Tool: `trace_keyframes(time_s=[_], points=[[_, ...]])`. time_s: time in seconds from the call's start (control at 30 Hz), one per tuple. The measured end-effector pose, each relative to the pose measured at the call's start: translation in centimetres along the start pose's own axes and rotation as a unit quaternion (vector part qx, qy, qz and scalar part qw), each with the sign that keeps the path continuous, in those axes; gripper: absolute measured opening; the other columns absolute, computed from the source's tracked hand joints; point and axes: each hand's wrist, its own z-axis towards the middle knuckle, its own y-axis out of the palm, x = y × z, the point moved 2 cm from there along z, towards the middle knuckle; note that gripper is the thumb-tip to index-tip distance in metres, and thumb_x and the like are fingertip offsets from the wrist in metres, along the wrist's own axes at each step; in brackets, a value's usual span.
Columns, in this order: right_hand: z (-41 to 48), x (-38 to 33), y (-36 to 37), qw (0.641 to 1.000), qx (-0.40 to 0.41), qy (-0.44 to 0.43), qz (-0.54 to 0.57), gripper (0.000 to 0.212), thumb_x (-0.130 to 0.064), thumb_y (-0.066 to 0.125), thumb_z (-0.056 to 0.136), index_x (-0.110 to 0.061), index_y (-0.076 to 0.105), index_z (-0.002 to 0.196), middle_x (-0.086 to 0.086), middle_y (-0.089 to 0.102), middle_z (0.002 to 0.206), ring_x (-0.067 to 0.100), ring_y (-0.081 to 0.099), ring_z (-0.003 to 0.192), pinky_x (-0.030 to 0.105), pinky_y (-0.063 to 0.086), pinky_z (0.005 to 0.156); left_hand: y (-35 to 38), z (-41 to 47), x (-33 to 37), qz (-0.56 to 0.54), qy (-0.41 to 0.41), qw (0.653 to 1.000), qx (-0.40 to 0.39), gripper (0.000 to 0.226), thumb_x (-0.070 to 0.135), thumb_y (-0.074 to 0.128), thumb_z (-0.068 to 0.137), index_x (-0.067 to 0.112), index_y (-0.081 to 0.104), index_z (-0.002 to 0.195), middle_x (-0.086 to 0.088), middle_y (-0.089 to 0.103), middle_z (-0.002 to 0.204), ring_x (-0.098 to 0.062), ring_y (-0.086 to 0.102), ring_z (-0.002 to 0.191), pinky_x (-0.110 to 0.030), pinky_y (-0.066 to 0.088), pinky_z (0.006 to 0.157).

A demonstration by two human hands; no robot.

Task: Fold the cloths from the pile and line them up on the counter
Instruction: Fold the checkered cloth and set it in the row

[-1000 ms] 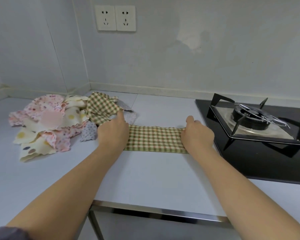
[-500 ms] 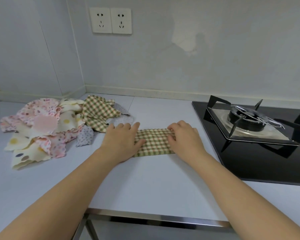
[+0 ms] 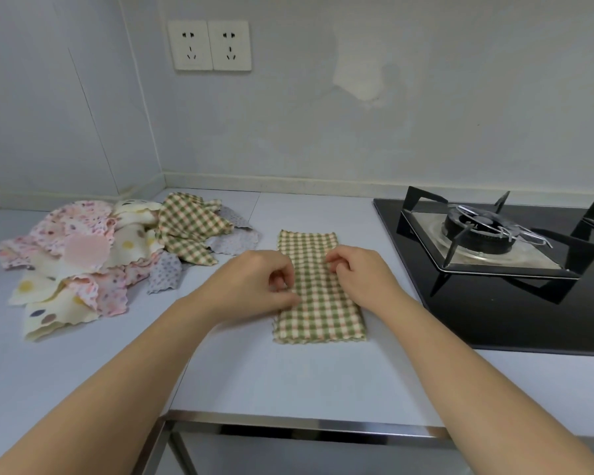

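Note:
A folded green-and-cream checked cloth lies flat on the white counter, its long side running away from me. My left hand is at the cloth's left edge, fingers curled and thumb on the fabric, pinching it. My right hand pinches the right edge about halfway along. The pile of unfolded cloths sits to the left: pink floral, cream spotted, grey dotted, and another green checked cloth on top at the pile's right side.
A black gas hob with a burner stand borders the folded cloth on the right. Two wall sockets sit above the counter. A metal strip marks the counter's front edge. The walls meet in a corner behind the pile.
The checked cloth was a wide strip stretched between my hands. My hands came together, halving it, and it now lies turned lengthwise, with both hands at its side edges.

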Motion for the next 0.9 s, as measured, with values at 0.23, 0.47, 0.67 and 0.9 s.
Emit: trace_keyframes(time_s=[0.23,0.47,0.67,0.9], points=[[0.2,1.2,-0.8,0.998,-0.044,-0.008,0.042,0.06,0.018,0.036,0.079,-0.016,0.062,0.122,-0.001,0.065,0.12,0.013,0.057,0.116,0.015,0.038,0.097,1.5,0.3,-0.1,0.004,0.013,0.999,-0.037,0.01,0.033,0.069,0.084,0.024,0.064,0.084,0.017,0.06,0.08,0.0,0.054,0.079,-0.025,0.047,0.075],[-0.4,0.3,-0.8,0.982,-0.143,-0.125,0.016,0.051,-0.009,0.063,0.086,-0.027,0.053,0.133,-0.016,0.046,0.141,-0.006,0.033,0.132,0.023,0.016,0.114,1.0,0.2,-1.1,-0.148,-0.103,0.982,0.053,0.014,0.021,0.058,0.093,0.025,0.058,0.08,0.001,0.064,0.079,-0.014,0.057,0.074,-0.018,0.042,0.067],[-0.5,0.0,-0.1,0.975,-0.056,-0.101,0.188,0.014,-0.019,0.065,0.09,-0.006,0.07,0.089,0.009,0.064,0.077,0.013,0.052,0.073,0.031,0.041,0.071,0.6,-0.3,-2.2,0.063,-0.028,0.995,0.073,0.044,-0.008,0.048,0.079,0.014,0.062,0.115,0.001,0.065,0.111,-0.019,0.058,0.102,-0.033,0.043,0.084],[-0.5,-0.1,-0.3,0.974,-0.054,-0.019,0.219,0.029,-0.025,0.061,0.092,-0.001,0.057,0.075,0.002,0.046,0.067,0.011,0.041,0.065,0.029,0.032,0.062,1.4,-0.2,-1.9,-0.013,-0.026,0.997,0.069,0.005,0.015,0.057,0.088,0.016,0.054,0.084,-0.001,0.059,0.07,-0.019,0.053,0.066,-0.038,0.043,0.061]])
